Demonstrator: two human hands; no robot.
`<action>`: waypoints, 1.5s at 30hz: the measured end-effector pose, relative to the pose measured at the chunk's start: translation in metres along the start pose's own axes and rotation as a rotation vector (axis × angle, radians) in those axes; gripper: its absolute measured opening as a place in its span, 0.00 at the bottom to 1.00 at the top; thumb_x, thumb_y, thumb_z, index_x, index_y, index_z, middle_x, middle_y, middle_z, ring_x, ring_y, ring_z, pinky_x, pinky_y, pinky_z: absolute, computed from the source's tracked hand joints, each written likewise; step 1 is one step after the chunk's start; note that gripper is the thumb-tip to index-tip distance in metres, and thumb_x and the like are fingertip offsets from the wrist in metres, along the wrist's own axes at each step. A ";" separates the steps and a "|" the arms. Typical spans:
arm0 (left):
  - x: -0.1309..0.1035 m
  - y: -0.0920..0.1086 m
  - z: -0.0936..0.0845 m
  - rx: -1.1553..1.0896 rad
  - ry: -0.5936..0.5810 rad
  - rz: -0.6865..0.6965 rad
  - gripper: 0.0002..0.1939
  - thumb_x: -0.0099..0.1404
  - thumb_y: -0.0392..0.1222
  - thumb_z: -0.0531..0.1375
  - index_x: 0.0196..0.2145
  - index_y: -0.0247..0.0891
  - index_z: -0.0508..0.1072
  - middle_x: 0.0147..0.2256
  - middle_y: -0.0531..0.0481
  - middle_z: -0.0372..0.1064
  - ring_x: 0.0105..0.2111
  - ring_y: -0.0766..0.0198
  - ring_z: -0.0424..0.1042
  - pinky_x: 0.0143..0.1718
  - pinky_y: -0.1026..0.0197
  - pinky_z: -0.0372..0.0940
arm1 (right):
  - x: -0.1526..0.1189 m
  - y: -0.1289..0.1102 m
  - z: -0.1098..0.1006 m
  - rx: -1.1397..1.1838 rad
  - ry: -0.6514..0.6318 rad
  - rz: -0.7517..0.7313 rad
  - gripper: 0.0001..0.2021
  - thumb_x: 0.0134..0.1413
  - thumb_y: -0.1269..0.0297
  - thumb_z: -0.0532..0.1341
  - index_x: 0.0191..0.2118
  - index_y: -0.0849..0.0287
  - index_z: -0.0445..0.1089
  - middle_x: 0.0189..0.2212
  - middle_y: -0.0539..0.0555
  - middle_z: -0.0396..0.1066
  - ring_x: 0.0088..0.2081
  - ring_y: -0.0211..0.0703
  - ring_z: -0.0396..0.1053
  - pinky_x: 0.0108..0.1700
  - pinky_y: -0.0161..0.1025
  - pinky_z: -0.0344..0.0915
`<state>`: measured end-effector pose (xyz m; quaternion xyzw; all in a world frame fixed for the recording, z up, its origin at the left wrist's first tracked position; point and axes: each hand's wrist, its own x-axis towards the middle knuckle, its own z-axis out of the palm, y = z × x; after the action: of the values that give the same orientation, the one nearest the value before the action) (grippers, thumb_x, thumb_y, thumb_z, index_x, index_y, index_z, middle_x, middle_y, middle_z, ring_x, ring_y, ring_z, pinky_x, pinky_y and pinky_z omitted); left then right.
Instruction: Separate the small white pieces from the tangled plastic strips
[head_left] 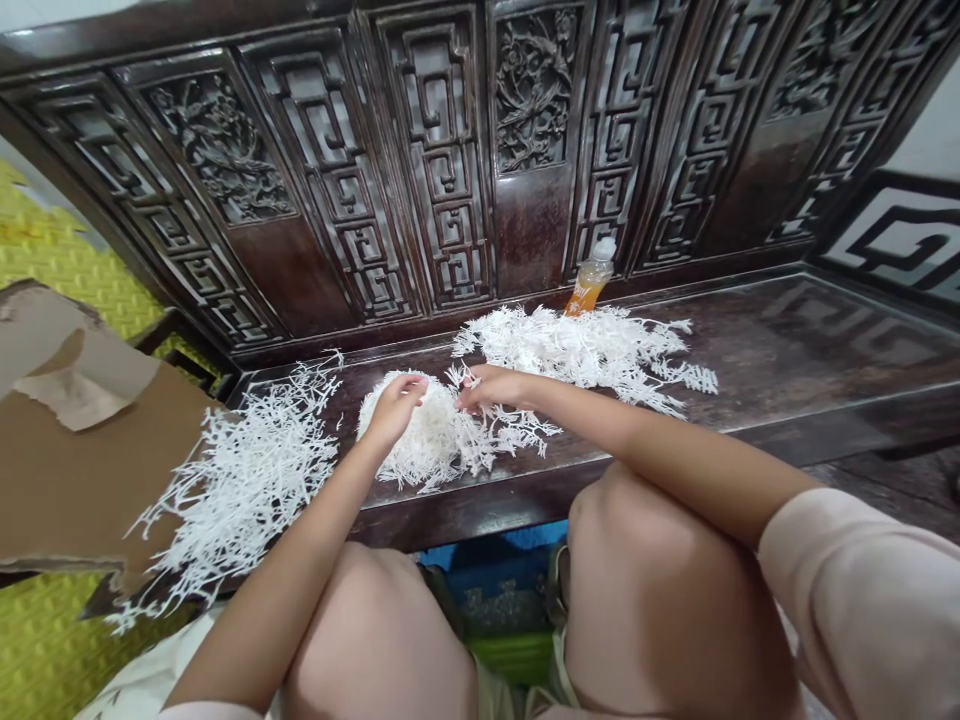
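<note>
My left hand is over a rounded mound of fine white branching pieces. Its fingers are curled in towards the thumb, and whatever lies between them blends with the white behind. Close by on the right, my right hand is closed on a white branched sprig, whose thin tips stick out past the fingers. Below that hand, loose white sprigs lie at the mound's right side. All the pieces look like thin, coral-like twigs.
A wide heap of white sprigs lies behind my right arm, with an orange-labelled bottle at its back. Straighter white twigs spread on the left, partly over torn cardboard. The dark wooden bench has a carved backrest.
</note>
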<state>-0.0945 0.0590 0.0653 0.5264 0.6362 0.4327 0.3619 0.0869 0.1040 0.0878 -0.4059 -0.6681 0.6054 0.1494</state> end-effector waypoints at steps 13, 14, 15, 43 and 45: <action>-0.019 0.036 0.040 -0.087 -0.326 0.009 0.18 0.50 0.56 0.55 0.24 0.35 0.63 0.22 0.54 0.60 0.24 0.69 0.60 0.30 0.63 0.58 | -0.032 -0.010 -0.021 -0.570 -0.106 -0.151 0.19 0.33 0.53 0.62 0.30 0.60 0.58 0.29 0.51 0.61 0.31 0.39 0.59 0.31 0.35 0.56; -0.019 0.035 0.040 -0.087 -0.351 -0.007 0.19 0.51 0.57 0.54 0.23 0.35 0.63 0.21 0.54 0.59 0.23 0.69 0.60 0.29 0.63 0.57 | -0.034 -0.011 -0.021 -0.562 -0.132 -0.174 0.18 0.36 0.52 0.61 0.30 0.60 0.59 0.29 0.51 0.62 0.31 0.39 0.59 0.32 0.35 0.57; -0.019 0.035 0.041 -0.093 -0.367 -0.031 0.21 0.51 0.58 0.53 0.24 0.35 0.63 0.20 0.54 0.58 0.22 0.70 0.59 0.29 0.63 0.57 | -0.035 -0.011 -0.022 -0.551 -0.159 -0.196 0.17 0.38 0.52 0.60 0.30 0.60 0.59 0.29 0.51 0.62 0.31 0.39 0.59 0.32 0.35 0.57; -0.020 0.031 0.037 0.044 -0.302 0.221 0.18 0.58 0.54 0.45 0.24 0.37 0.60 0.20 0.55 0.52 0.22 0.69 0.54 0.25 0.65 0.52 | -0.011 0.000 -0.013 -0.044 0.043 -0.140 0.08 0.47 0.65 0.52 0.22 0.62 0.62 0.14 0.45 0.54 0.17 0.29 0.48 0.21 0.31 0.46; -0.021 0.032 0.036 0.104 -0.291 0.232 0.16 0.56 0.54 0.50 0.25 0.37 0.62 0.21 0.55 0.54 0.23 0.69 0.55 0.26 0.66 0.52 | -0.012 -0.001 -0.013 -0.040 0.030 -0.163 0.08 0.46 0.67 0.52 0.21 0.62 0.60 0.14 0.44 0.53 0.17 0.29 0.49 0.21 0.30 0.46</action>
<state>-0.0463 0.0471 0.0816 0.6711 0.5338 0.3573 0.3701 0.1031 0.1039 0.0950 -0.3619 -0.7087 0.5716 0.1999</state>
